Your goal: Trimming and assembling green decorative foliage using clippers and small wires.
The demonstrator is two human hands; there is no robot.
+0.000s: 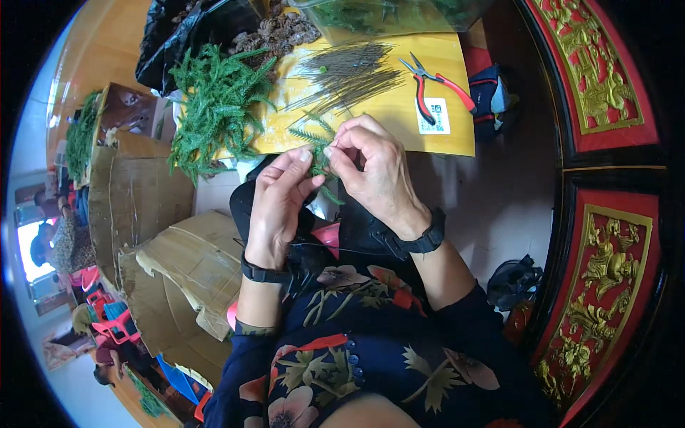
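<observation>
Between my two hands is a small green artificial pine sprig (314, 134), its needled tips showing above and below the fingers. My left hand (280, 184) pinches it from the left with thumb and forefinger. From the other side my right hand (371, 167) closes thumb and fingers on the sprig's middle; exactly what its fingertips grip is hidden. Just beyond lie many thin dark wire stems (349, 75) on the yellow table (457, 68). Red-and-black pliers (437, 85) rest to their right with the jaws apart. A heap of green pine sprigs (217, 107) covers the table's left part.
Brown pine cones (275, 34) spill beside a black plastic bag (160, 50) at the back. A clear bin (385, 18) stands behind the wires. An open cardboard box (193, 264) is at my left, a red-and-gold carved panel (599, 285) at my right. Other people (64, 235) are at far left.
</observation>
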